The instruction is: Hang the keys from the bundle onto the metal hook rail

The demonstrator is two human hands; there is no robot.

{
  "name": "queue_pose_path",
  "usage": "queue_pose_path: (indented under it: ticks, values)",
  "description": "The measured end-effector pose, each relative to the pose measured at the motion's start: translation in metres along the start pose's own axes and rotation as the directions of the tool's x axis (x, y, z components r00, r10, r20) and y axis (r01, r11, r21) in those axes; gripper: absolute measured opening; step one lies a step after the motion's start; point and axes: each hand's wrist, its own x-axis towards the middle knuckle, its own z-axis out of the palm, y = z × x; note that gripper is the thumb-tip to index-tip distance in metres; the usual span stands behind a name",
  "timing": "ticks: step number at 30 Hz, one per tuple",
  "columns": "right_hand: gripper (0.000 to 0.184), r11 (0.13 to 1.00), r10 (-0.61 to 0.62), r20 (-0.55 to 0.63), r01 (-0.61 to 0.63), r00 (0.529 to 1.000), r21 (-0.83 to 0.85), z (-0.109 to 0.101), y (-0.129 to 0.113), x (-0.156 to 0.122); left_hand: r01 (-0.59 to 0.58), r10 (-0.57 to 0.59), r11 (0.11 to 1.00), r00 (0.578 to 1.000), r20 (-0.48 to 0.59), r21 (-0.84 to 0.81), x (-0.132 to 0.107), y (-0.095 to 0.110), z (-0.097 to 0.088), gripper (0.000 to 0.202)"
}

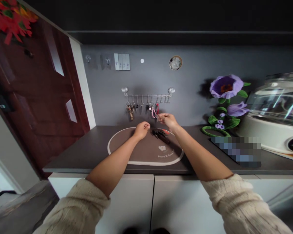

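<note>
A metal rack with hooks point(148, 96) is fixed to the grey back wall, and several bunches of keys hang from it. My right hand point(168, 121) is raised at its right part, thumb and fingers pinched at the lower end of a key ring with a red strap point(157, 107). Beside that strap hangs a pink loop point(153, 112). My left hand point(142, 130) is closed above the mat, its fingers curled together; whatever they may hold is hidden. Between and below my hands, a dark pile of keys point(161, 136) with a red piece lies on the brown mat point(141, 152).
Purple felt flowers point(226, 87) stand on the counter point(88, 152) at the right, near a blurred flat item point(236, 151) and a white appliance with a clear top point(271, 126). Switches point(122, 62) and small hooks point(107, 61) are on the wall. A dark red door point(39, 97) is at the left.
</note>
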Motion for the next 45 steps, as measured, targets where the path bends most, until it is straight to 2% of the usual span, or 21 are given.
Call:
queue_pose_path:
  ticks: [5,12,16,21,29,34,37,41,45]
  values:
    - [0.009,0.998,0.019,0.047,-0.016,0.999,-0.064,0.001,0.02,-0.017,0.054,-0.057,0.998,0.994,0.097,0.03,-0.003,-0.002,0.005,0.016]
    - [0.006,0.966,-0.013,0.054,0.026,0.998,-0.256,-0.003,0.035,-0.018,-0.075,0.023,0.976,0.969,0.245,0.203,-0.003,-0.008,0.01,0.028]
    - [0.004,0.96,0.04,0.043,-0.026,0.998,-0.278,-0.003,0.035,-0.02,-0.118,0.065,0.971,0.967,0.248,0.208,-0.001,-0.012,0.01,0.023]
    - [0.006,0.978,0.078,0.042,-0.069,0.996,-0.195,-0.001,0.03,-0.025,-0.104,0.072,0.986,0.972,0.223,0.132,-0.001,-0.008,0.008,0.01]
    - [0.005,0.986,0.066,0.069,-0.055,0.995,-0.159,0.0,0.027,-0.026,0.114,-0.089,0.989,0.968,0.235,-0.097,-0.005,0.002,-0.003,0.006]
    - [0.004,0.988,0.077,0.067,-0.067,0.995,-0.141,0.001,0.026,-0.026,0.281,-0.211,0.919,0.943,0.258,-0.276,-0.006,0.01,-0.01,0.006]
    - [0.005,0.989,0.058,0.066,-0.048,0.996,-0.139,0.002,0.026,-0.026,0.339,-0.264,0.878,0.931,0.251,-0.337,-0.004,0.014,-0.013,0.009]
    - [0.013,0.988,-0.025,0.063,0.034,0.998,-0.153,0.003,0.024,-0.027,0.403,-0.345,0.816,0.915,0.211,-0.414,-0.003,0.017,-0.016,0.013]
    - [0.026,0.962,-0.19,0.029,0.192,0.981,-0.195,0.003,0.022,-0.026,0.448,-0.407,0.724,0.891,0.2,-0.525,-0.001,0.018,-0.015,0.013]
